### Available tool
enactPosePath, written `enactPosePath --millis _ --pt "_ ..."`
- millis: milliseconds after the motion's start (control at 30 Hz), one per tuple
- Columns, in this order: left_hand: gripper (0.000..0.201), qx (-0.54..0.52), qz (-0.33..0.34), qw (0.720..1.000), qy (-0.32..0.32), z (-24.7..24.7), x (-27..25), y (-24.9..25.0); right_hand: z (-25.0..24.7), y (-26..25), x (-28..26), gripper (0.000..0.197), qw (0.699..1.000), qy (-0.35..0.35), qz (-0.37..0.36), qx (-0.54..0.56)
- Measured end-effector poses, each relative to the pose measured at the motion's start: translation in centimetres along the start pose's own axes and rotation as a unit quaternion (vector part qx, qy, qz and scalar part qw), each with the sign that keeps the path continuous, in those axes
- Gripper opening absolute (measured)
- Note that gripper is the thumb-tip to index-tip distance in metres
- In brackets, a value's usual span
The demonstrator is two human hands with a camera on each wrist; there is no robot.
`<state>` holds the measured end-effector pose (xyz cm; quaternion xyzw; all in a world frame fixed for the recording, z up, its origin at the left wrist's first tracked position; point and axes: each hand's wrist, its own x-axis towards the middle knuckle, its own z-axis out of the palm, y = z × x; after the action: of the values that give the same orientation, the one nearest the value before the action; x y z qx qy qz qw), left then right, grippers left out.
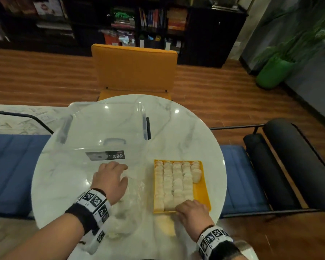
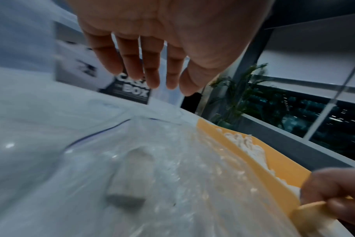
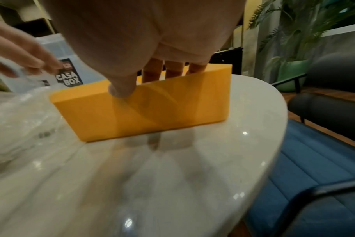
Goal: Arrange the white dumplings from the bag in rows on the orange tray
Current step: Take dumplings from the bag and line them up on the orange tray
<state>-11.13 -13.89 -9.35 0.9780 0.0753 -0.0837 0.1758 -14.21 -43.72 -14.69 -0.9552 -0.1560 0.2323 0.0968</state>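
Observation:
The orange tray (image 1: pixel 202 192) (image 2: pixel 253 157) (image 3: pixel 152 109) lies on the right of the table. White dumplings (image 1: pixel 174 182) (image 2: pixel 245 144) fill it in several rows, and its right strip is mostly bare. My right hand (image 1: pixel 188 207) (image 3: pixel 144 80) (image 2: pixel 330 192) pinches the tray's near wall, thumb outside and fingers inside. Left of the tray lies the clear plastic bag (image 1: pixel 133 199) (image 2: pixel 152 160) (image 3: pixel 16 115), with pale lumps (image 1: pixel 118 228) in its near end. My left hand (image 1: pixel 125 172) (image 2: pixel 162 83) (image 3: pixel 26 54) hovers over the bag's far end with relaxed fingers, holding nothing.
A clear lidded storage box (image 1: pixel 105 126) labelled CASA BOX stands behind the bag on the round marble table (image 1: pixel 186 128). An orange chair (image 1: pixel 133 70) stands beyond the table. A black chair (image 1: pixel 289 166) is to the right, and blue cushions lie on both sides.

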Motion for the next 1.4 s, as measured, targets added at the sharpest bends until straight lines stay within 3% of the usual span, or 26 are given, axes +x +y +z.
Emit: enactPosePath --millis 67,133,233,333,433,533,633,800,867,933,1000,1100,1167,1267,1333,1400 --pt "0.05 -0.023 -0.048 0.999 -0.004 0.1 -0.9 -2.6 0.4 0.1 0.0 0.088 1.0 -0.017 0.019 0.003" --pt "0.066 -0.045 -0.091 0.993 -0.053 0.6 -1.8 -4.2 0.4 0.0 0.0 0.084 0.999 -0.023 0.03 0.019" --pt "0.086 -0.073 -0.137 0.977 -0.147 2.2 -2.6 -5.6 0.5 -0.2 -0.2 0.043 0.999 -0.014 0.04 0.027" --pt "0.062 -0.078 -0.167 0.966 -0.181 3.0 -3.0 -6.1 0.5 -0.4 -0.4 0.03 0.999 -0.005 0.041 0.026" --pt "0.045 -0.157 -0.216 0.952 -0.149 2.9 -3.1 -6.2 0.0 -0.8 -0.5 0.038 0.999 0.018 0.035 0.037" --pt "0.037 -0.189 -0.184 0.96 -0.099 1.4 -3.3 -5.3 -1.4 -2.1 -0.7 0.064 0.993 0.075 -0.001 0.093" --pt "0.034 -0.166 -0.11 0.98 0.0 -1.3 -3.9 -4.0 -3.8 -5.2 -0.1 0.067 0.966 0.11 -0.057 0.226" --pt "0.036 -0.204 -0.018 0.969 0.14 -5.9 -4.7 0.0 -8.8 -10.6 1.0 0.108 0.925 0.046 -0.068 0.372" --pt "0.039 -0.268 0.006 0.95 0.158 -6.5 -4.6 1.8 -9.9 -11.4 1.2 0.092 0.925 0.035 -0.067 0.373" --pt "0.036 -0.338 0.029 0.928 0.151 -6.4 -4.2 3.0 -10.5 -10.9 1.5 0.046 0.928 0.069 -0.062 0.36" --pt "0.032 -0.345 0.06 0.925 0.144 -6.3 -3.9 3.2 -11.1 -9.7 1.5 0.017 0.925 0.123 -0.054 0.354" --pt "0.05 -0.193 0.089 0.974 0.075 -5.8 -3.7 2.2 -11.4 -7.9 1.1 0.018 0.919 0.148 -0.031 0.365" --pt "0.041 -0.131 0.057 0.988 0.049 -5.3 -4.0 1.6 -11.2 -7.5 0.7 0.024 0.927 0.132 -0.036 0.35" --pt "0.03 -0.108 0.037 0.985 0.13 -4.7 -5.2 1.4 -10.5 -7.7 0.6 0.034 0.937 0.087 -0.041 0.337" --pt "0.024 -0.132 0.084 0.972 0.177 -4.4 -6.3 2.3 -10.2 -8.4 0.9 0.036 0.937 0.071 -0.035 0.34" --pt "0.026 -0.165 0.107 0.971 0.136 -3.5 -7.4 3.5 -9.7 -9.5 1.2 0.036 0.934 0.054 -0.033 0.352"
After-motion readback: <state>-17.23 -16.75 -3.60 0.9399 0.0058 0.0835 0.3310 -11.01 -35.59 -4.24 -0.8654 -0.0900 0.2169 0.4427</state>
